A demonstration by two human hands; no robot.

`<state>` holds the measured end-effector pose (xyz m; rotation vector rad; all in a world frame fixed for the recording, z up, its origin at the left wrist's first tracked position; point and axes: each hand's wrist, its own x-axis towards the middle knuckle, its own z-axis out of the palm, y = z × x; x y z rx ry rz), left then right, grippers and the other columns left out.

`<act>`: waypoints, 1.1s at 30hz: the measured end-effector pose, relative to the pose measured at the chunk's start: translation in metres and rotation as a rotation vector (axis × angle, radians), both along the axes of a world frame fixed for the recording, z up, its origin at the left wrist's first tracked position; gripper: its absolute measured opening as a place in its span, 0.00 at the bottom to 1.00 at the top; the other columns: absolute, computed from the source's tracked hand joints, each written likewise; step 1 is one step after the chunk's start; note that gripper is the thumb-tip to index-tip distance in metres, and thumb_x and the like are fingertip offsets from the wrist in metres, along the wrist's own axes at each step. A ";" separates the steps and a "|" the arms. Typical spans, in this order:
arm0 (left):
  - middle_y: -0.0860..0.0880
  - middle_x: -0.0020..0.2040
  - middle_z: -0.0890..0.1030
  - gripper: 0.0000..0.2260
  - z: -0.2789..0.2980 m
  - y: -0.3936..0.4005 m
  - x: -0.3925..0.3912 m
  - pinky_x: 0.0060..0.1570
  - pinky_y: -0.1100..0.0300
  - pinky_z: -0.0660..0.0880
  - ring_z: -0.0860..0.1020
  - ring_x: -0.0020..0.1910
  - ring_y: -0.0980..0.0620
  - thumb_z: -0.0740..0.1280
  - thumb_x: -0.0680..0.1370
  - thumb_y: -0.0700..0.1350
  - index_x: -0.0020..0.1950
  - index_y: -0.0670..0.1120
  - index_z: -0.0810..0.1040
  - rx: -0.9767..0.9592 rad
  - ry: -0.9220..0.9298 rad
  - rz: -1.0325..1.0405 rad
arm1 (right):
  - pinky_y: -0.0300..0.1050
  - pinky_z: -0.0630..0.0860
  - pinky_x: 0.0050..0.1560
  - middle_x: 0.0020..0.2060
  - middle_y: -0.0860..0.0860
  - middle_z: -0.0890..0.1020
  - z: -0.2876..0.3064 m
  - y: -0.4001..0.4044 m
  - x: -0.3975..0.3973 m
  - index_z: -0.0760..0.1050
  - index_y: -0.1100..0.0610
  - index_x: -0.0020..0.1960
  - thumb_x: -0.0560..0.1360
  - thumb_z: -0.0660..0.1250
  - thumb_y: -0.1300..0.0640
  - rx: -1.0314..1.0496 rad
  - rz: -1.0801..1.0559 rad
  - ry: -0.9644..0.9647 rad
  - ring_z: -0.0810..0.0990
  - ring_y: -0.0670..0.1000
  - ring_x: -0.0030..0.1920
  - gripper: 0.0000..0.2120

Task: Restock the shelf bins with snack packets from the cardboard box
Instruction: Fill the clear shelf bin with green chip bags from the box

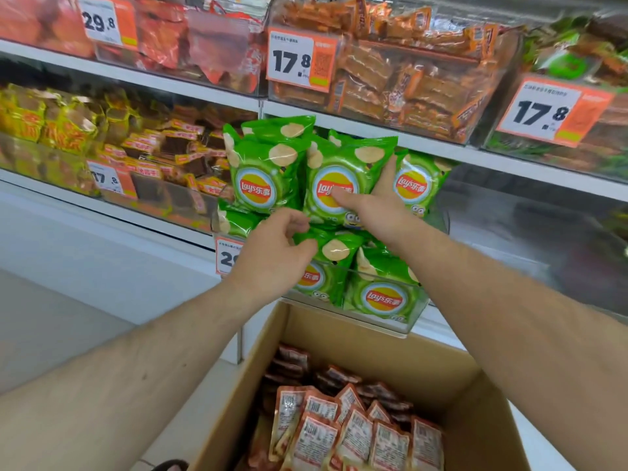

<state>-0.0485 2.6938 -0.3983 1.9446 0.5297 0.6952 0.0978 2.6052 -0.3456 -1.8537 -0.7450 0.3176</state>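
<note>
Both my forearms reach up and forward over the cardboard box (339, 338) to the clear bin (413, 312) directly above its far edge. My right hand (377, 205) grips an upright green chip packet (343, 178) at the top of the bin's pile, thumb across its front, fingers behind its right edge. My left hand (272, 253) is beside it, lower, fingers curled against a lower green packet (334, 249). Orange snack packets (356, 433) lie inside the box.
</note>
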 end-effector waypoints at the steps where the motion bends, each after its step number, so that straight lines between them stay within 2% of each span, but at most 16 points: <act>1: 0.55 0.58 0.77 0.12 0.000 0.000 0.001 0.54 0.63 0.67 0.74 0.56 0.59 0.67 0.79 0.42 0.62 0.51 0.73 0.019 0.004 0.000 | 0.45 0.63 0.69 0.78 0.50 0.57 -0.002 0.001 -0.003 0.26 0.44 0.76 0.72 0.72 0.40 -0.041 -0.009 -0.034 0.65 0.54 0.74 0.57; 3: 0.55 0.59 0.77 0.14 0.000 -0.002 0.002 0.54 0.64 0.67 0.74 0.54 0.61 0.67 0.78 0.41 0.63 0.50 0.74 0.057 0.011 0.012 | 0.56 0.59 0.75 0.79 0.52 0.55 -0.008 0.002 -0.009 0.20 0.40 0.71 0.62 0.66 0.25 -0.177 -0.027 -0.082 0.65 0.57 0.75 0.62; 4: 0.55 0.60 0.77 0.15 0.000 -0.002 0.002 0.54 0.64 0.67 0.73 0.55 0.61 0.67 0.78 0.41 0.64 0.49 0.74 0.073 0.012 0.021 | 0.60 0.57 0.75 0.80 0.52 0.54 -0.010 0.003 -0.009 0.18 0.39 0.69 0.59 0.62 0.21 -0.250 -0.037 -0.096 0.64 0.58 0.75 0.62; 7: 0.54 0.63 0.77 0.17 0.000 -0.004 0.004 0.59 0.64 0.66 0.72 0.62 0.58 0.67 0.77 0.40 0.66 0.48 0.74 0.110 0.011 0.029 | 0.63 0.46 0.76 0.80 0.54 0.49 -0.011 0.004 -0.008 0.20 0.45 0.73 0.68 0.57 0.23 -0.446 -0.082 -0.171 0.55 0.60 0.78 0.56; 10: 0.53 0.64 0.77 0.18 0.000 -0.004 0.004 0.60 0.64 0.66 0.72 0.63 0.57 0.67 0.77 0.39 0.67 0.47 0.74 0.113 -0.002 0.028 | 0.63 0.46 0.76 0.80 0.56 0.48 -0.005 -0.001 -0.004 0.25 0.46 0.76 0.70 0.57 0.23 -0.533 -0.104 -0.231 0.49 0.62 0.79 0.55; 16: 0.53 0.62 0.77 0.17 -0.001 -0.003 0.004 0.60 0.63 0.67 0.72 0.60 0.58 0.67 0.78 0.39 0.66 0.48 0.75 0.106 -0.045 0.027 | 0.62 0.61 0.72 0.78 0.54 0.59 -0.003 -0.010 -0.004 0.31 0.38 0.76 0.50 0.59 0.16 -0.437 -0.107 -0.211 0.62 0.61 0.75 0.66; 21: 0.54 0.60 0.77 0.17 -0.001 -0.008 0.006 0.59 0.63 0.67 0.71 0.58 0.58 0.68 0.77 0.39 0.65 0.48 0.75 0.150 -0.073 0.039 | 0.63 0.59 0.74 0.78 0.49 0.61 -0.005 -0.017 -0.002 0.33 0.38 0.77 0.53 0.63 0.19 -0.315 -0.084 -0.220 0.63 0.58 0.75 0.63; 24: 0.54 0.55 0.78 0.16 -0.001 -0.011 0.008 0.54 0.59 0.73 0.73 0.53 0.56 0.68 0.76 0.40 0.63 0.49 0.75 0.183 -0.107 0.040 | 0.62 0.61 0.73 0.78 0.51 0.60 -0.003 -0.025 -0.007 0.33 0.37 0.77 0.59 0.66 0.22 -0.277 -0.097 -0.262 0.63 0.58 0.75 0.59; 25: 0.55 0.52 0.78 0.15 -0.002 -0.015 0.007 0.51 0.58 0.74 0.75 0.50 0.55 0.68 0.76 0.41 0.62 0.50 0.75 0.193 -0.118 0.024 | 0.61 0.62 0.72 0.77 0.53 0.61 -0.004 -0.030 -0.010 0.37 0.38 0.78 0.60 0.67 0.23 -0.241 -0.139 -0.305 0.63 0.58 0.75 0.58; 26: 0.57 0.49 0.78 0.14 -0.004 -0.022 0.006 0.47 0.59 0.75 0.75 0.46 0.55 0.69 0.76 0.42 0.61 0.52 0.75 0.200 -0.117 -0.012 | 0.60 0.65 0.70 0.75 0.54 0.65 -0.007 -0.039 -0.015 0.44 0.43 0.79 0.61 0.67 0.25 -0.190 -0.204 -0.391 0.65 0.57 0.73 0.56; 27: 0.57 0.47 0.77 0.13 -0.008 -0.030 0.005 0.43 0.60 0.74 0.76 0.43 0.55 0.69 0.76 0.42 0.58 0.53 0.75 0.205 -0.104 -0.070 | 0.59 0.69 0.66 0.68 0.55 0.71 -0.014 -0.051 -0.020 0.56 0.50 0.77 0.63 0.67 0.30 -0.103 -0.268 -0.531 0.71 0.56 0.68 0.50; 28: 0.56 0.45 0.77 0.12 -0.016 -0.041 0.004 0.40 0.61 0.73 0.75 0.41 0.56 0.69 0.76 0.42 0.56 0.54 0.75 0.206 -0.078 -0.155 | 0.57 0.73 0.58 0.58 0.54 0.76 -0.024 -0.064 -0.028 0.67 0.57 0.69 0.65 0.67 0.37 0.012 -0.285 -0.696 0.75 0.54 0.58 0.39; 29: 0.56 0.44 0.78 0.11 -0.026 -0.054 0.002 0.39 0.61 0.72 0.75 0.40 0.56 0.69 0.75 0.41 0.55 0.53 0.75 0.206 -0.043 -0.250 | 0.54 0.74 0.48 0.46 0.51 0.76 -0.039 -0.081 -0.037 0.74 0.60 0.57 0.65 0.67 0.45 0.108 -0.254 -0.844 0.75 0.51 0.47 0.26; 30: 0.55 0.43 0.78 0.11 -0.036 -0.064 0.000 0.40 0.60 0.73 0.76 0.39 0.56 0.69 0.75 0.41 0.55 0.52 0.76 0.214 -0.002 -0.337 | 0.50 0.72 0.41 0.38 0.49 0.74 -0.055 -0.098 -0.045 0.75 0.60 0.46 0.64 0.65 0.52 0.157 -0.191 -0.923 0.71 0.49 0.39 0.14; 31: 0.55 0.43 0.79 0.11 -0.047 -0.074 -0.002 0.41 0.59 0.74 0.76 0.39 0.57 0.69 0.74 0.41 0.55 0.51 0.77 0.227 0.060 -0.417 | 0.47 0.69 0.36 0.32 0.47 0.71 -0.074 -0.117 -0.053 0.73 0.59 0.38 0.63 0.64 0.56 0.145 -0.131 -0.907 0.68 0.47 0.34 0.07; 33: 0.57 0.43 0.79 0.10 -0.068 -0.090 -0.006 0.46 0.56 0.76 0.77 0.41 0.57 0.69 0.74 0.43 0.54 0.51 0.78 0.318 0.235 -0.556 | 0.46 0.68 0.31 0.27 0.48 0.70 -0.108 -0.149 -0.064 0.71 0.59 0.32 0.62 0.63 0.56 -0.051 -0.086 -0.738 0.68 0.48 0.30 0.06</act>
